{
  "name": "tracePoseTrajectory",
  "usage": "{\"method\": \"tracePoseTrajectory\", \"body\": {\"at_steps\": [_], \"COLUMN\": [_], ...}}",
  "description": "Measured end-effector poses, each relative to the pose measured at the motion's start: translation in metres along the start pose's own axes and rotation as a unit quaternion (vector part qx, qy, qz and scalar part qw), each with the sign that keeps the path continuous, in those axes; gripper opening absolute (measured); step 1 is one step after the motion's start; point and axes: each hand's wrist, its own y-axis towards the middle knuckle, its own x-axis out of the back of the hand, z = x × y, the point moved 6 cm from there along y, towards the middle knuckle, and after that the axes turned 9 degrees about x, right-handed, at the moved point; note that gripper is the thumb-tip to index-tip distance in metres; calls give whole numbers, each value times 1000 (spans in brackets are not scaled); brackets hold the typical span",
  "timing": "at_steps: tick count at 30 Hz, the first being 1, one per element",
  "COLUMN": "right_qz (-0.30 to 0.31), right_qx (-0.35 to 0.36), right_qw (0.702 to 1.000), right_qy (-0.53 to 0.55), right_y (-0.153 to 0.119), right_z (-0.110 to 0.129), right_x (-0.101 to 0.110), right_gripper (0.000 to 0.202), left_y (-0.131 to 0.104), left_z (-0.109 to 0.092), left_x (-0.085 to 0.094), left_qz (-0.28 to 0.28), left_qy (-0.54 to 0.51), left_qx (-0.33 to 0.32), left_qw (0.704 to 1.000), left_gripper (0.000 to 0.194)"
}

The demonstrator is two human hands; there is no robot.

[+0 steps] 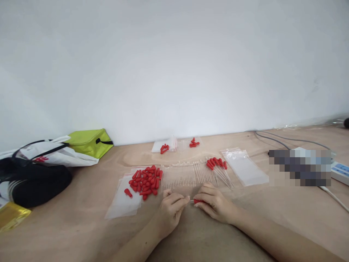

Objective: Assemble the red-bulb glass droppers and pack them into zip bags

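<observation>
My left hand (172, 209) is closed on a thin clear dropper tube, most of which its fingers hide. My right hand (214, 202) pinches a red rubber bulb (198, 201) at the tube's right end. The join between bulb and tube is too small to make out. Just beyond my hands lies a row of clear dropper tubes (178, 175). At the row's right, several tubes wear red bulbs (216, 162), fanned out on the table. Left of the row, a heap of loose red bulbs (147, 180) rests on clear zip bags (124, 203).
More clear zip bags (245, 167) lie on the right of the wooden table (89, 225). Small groups of red bulbs (164, 148) sit near the wall. Bags, including a green one (87, 143), and a black item (40, 185) stand left. A power strip (340, 171) and cables are right.
</observation>
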Motion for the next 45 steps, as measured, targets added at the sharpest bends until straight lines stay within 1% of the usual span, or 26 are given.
{"method": "tracePoseTrajectory", "body": {"at_steps": [3,6,11,13,15,17,23,33,38,40,42,44,45], "right_qz": [16,8,-13,-6,0,1,7,2,17,20,5,-35,-60], "right_qx": [-2,-9,-47,-51,-42,-28,-5,5,6,-7,-42,-104,-140], "right_qw": [999,998,996,996,997,997,997,997,997,998,999,991,980], "right_qy": [-35,-58,-70,-69,-66,-66,-78,-74,-74,-57,-7,78,125], "right_y": [2,4,4,3,2,1,1,0,1,3,4,4,3], "right_z": [2,3,-4,-6,-6,-4,-4,-4,-5,-7,-10,-15,-17], "right_x": [-2,1,12,15,15,14,5,1,-1,1,5,7,7], "right_gripper": [17,14,9,10,11,12,14,15,16,15,13,12,12], "left_y": [1,3,6,7,6,6,3,3,2,3,5,6,7], "left_z": [-3,-3,7,9,9,8,5,3,5,5,6,6,6], "left_x": [-2,-2,9,11,10,10,6,3,2,3,6,9,9], "left_qz": [1,-9,-43,-27,-2,9,-4,-1,1,1,-11,-27,-28], "left_qy": [11,19,31,41,50,54,61,72,68,64,55,41,35], "left_qx": [-4,-7,30,43,48,46,39,35,41,48,62,71,70], "left_qw": [1000,1000,998,998,998,997,997,997,997,997,996,996,997], "left_gripper": [27,26,19,18,20,22,24,23,24,24,22,21,20]}}
